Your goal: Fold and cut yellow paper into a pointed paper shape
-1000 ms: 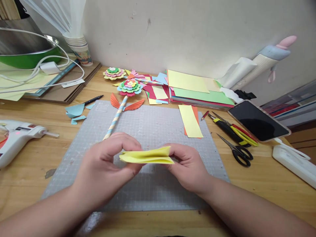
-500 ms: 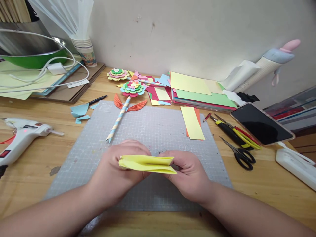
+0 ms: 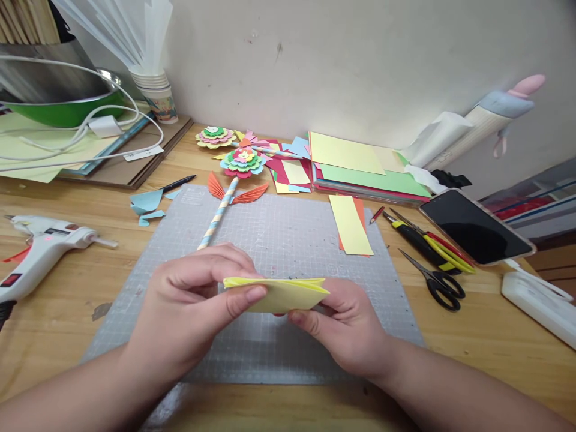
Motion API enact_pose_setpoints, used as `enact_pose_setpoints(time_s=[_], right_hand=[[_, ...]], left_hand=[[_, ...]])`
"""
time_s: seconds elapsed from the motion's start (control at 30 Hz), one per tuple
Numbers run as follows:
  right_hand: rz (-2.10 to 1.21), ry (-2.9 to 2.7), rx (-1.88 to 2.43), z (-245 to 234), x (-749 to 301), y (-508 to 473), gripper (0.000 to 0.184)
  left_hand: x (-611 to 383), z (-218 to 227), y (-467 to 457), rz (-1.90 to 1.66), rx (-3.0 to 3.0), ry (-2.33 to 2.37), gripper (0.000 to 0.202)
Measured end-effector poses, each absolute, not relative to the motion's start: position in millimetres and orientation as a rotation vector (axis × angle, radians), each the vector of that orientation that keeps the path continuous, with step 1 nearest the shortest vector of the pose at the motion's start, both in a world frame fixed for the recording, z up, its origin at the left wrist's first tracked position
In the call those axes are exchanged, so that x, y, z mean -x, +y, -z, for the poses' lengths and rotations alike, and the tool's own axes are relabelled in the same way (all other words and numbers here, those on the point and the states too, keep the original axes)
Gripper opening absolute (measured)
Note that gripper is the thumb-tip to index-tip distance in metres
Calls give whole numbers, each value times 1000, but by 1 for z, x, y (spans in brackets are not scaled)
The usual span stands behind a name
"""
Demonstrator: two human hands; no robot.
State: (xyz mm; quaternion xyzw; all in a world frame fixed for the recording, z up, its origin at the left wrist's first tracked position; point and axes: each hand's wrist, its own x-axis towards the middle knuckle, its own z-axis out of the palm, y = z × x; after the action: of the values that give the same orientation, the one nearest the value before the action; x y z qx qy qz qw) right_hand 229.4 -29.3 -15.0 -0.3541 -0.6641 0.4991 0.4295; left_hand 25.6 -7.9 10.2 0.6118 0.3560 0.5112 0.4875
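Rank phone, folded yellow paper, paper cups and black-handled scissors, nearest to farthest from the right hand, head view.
1. Folded yellow paper: held by the right hand.
2. Black-handled scissors: right of the mat.
3. Phone: farther right and back.
4. Paper cups: far back left.

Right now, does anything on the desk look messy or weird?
A little: blue scraps lie scattered by the pen, like litter. The desk has a dark patch near the glue gun, maybe a stain. The yellow paper in the left hand and right hand shows no visible tear.
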Motion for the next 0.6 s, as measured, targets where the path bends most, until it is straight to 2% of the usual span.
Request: enact_pose_setpoints(time_s=[0.1, 0.33, 0.47, 0.6], right_hand=[[-1234, -1654, 890, 15, -230, -29, 11], [-1238, -1637, 947, 18, -230, -28, 15], [-1143, -1609, 905, 22, -229, -27, 9], [-1007, -1594, 789, 25, -231, -26, 18]], left_hand=[[-25, -11, -8, -1241, -1501, 846, 16], [-25, -11, -6, -1235, -1369, 899, 18], [-24, -15, -4, -1258, -1587, 867, 11], [-23, -17, -5, -1262, -1747, 803, 6]])
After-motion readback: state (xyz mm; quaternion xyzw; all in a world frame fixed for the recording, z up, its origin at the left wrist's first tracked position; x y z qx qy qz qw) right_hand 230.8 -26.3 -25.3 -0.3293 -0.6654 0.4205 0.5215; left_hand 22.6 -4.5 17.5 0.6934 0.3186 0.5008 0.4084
